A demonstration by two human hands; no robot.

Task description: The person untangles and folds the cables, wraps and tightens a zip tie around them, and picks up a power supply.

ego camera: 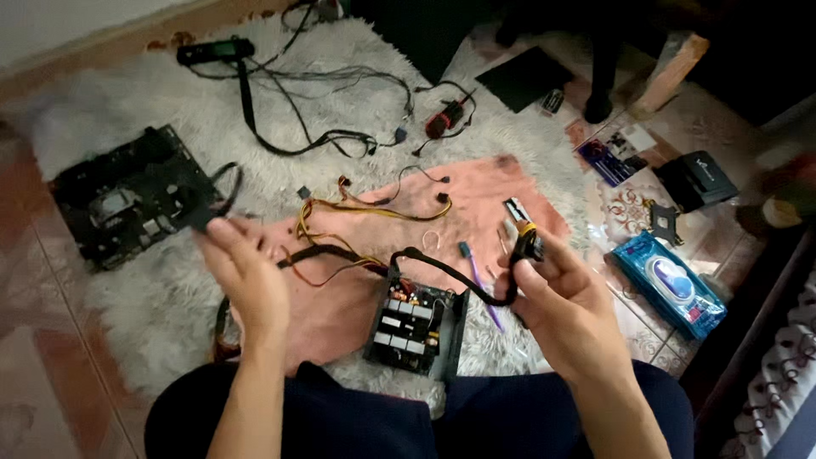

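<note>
Right hand (557, 285) is clamped on the plug (527, 240) of a black cable (442, 270) that loops from the opened power unit (416, 327) at 6 o'clock. Left hand (246, 272) pinches a black strap (223, 194), keeping it off the pink cloth (476, 200).

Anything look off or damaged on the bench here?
The power supply unit lies on the pink cloth with its cover off, circuit board exposed. The right hand holds its sleeved black cable; loose wires sprawl over the white rug.
</note>
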